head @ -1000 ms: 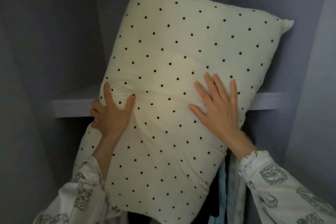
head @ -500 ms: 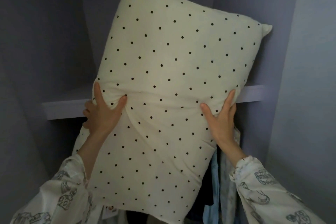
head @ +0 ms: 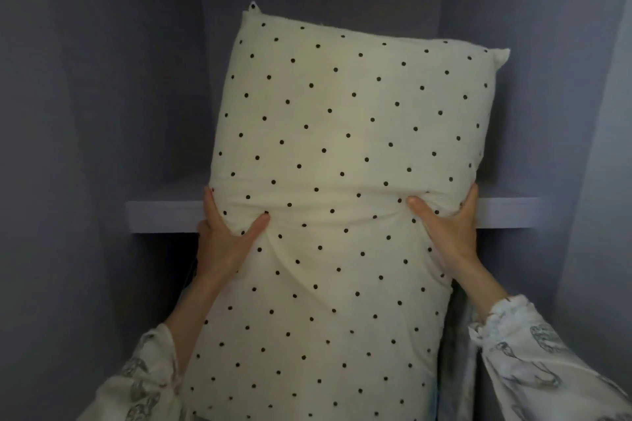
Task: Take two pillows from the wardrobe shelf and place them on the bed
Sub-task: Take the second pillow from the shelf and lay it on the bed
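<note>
Nearest to me, my two forearms rise from the lower corners of the view, each in a loose white sleeve printed with grey figures: the left sleeve (head: 136, 383) at lower left, the right sleeve (head: 543, 362) at lower right. Both arms reach up to one pillow (head: 342, 147), which stands on end between them and fills the centre of the view. My left hand (head: 227, 232) grasps the pillow's left edge, thumb pressed into the front face and fingers wrapped behind the edge. My right hand (head: 448, 225) grasps the right edge at about the same height, thumb on the front, fingers curled around the side. The fabric bunches into folds between the two thumbs, forming a crease across the pillow's width. The pillow cover is cream with small black dots set in regular diagonal rows; it is plump, rectangular, and has pointed corners at the top. Its upper half stands in front of the shelf opening and its lower half hangs below the shelf line, tilted slightly with the top toward the left. To the right of the lower half, hanging garments (head: 458, 352) show as pale strips. Behind the pillow, the wardrobe shelf (head: 164, 215) runs horizontally as a pale board. Farthest back are the dim grey wardrobe walls (head: 102, 79).
</note>
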